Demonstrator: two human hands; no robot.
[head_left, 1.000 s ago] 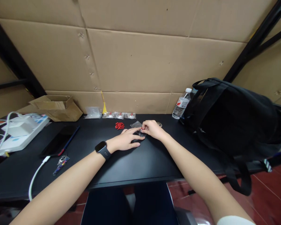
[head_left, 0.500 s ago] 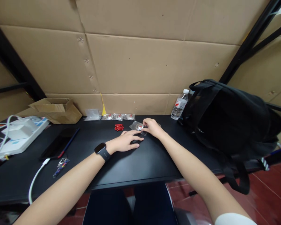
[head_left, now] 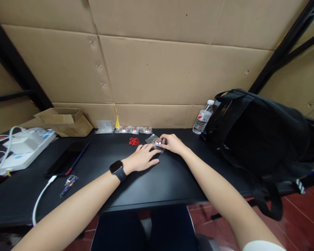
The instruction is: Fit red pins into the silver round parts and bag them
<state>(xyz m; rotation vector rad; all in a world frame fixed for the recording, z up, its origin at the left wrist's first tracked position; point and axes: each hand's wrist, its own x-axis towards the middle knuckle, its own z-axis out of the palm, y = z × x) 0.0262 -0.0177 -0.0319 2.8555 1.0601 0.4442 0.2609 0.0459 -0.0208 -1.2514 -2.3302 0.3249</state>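
On the black desk lies a small round silver piece (head_left: 157, 142) with a red mark at its middle, on or in a clear plastic bag (head_left: 151, 138). The thumb and fingers of my right hand (head_left: 172, 143) are curled in a pinch at the right edge of this piece. My left hand (head_left: 142, 158), a black watch on its wrist, lies open with fingers spread, fingertips at the near left edge of the bag. To the left is a small pile of red pieces (head_left: 134, 141). Several similar bagged round pieces (head_left: 134, 130) sit in a row behind it.
A clear stack of plastic bags (head_left: 105, 127) and a brown paper bag (head_left: 65, 122) stand at the back left. Further left are a phone (head_left: 65, 160), a keyring (head_left: 69, 184) and a white power strip (head_left: 23, 153). A water bottle (head_left: 202, 118) and black backpack (head_left: 264, 136) stand right.
The fingers of my left hand have drawn back slightly from the round piece, towards the bag's near edge. My right hand stays pinched at its right edge. The view has shifted slightly.
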